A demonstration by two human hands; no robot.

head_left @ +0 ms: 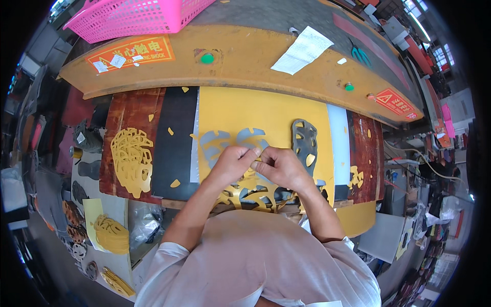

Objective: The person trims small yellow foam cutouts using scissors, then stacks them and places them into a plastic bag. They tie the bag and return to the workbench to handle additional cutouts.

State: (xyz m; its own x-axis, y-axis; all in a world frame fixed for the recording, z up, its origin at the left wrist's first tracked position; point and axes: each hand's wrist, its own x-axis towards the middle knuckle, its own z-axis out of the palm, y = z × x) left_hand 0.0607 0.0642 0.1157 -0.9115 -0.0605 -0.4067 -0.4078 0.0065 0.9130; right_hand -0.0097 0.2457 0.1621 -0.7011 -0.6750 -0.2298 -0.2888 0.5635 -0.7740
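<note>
Two-handed work: left hand and right hand above yellow sheet.
We see fingers together but cannot tell on what; the cutting die rests rightward on the sheet, presumably leaving working room.

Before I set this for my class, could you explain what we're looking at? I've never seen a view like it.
A wide fisheye camera on a person's head looks down, so straight edges bend. There is just this one picture. The left hand and right hand are the wearer's own, bare, and meet at the fingertips above a yellow sheet. Anything pinched between them is too hidden to name. A dark sole-shaped piece lies on the sheet, to the right; holed yellow pieces are heaped at left. Beyond runs an orange beam with green buttons.
</note>
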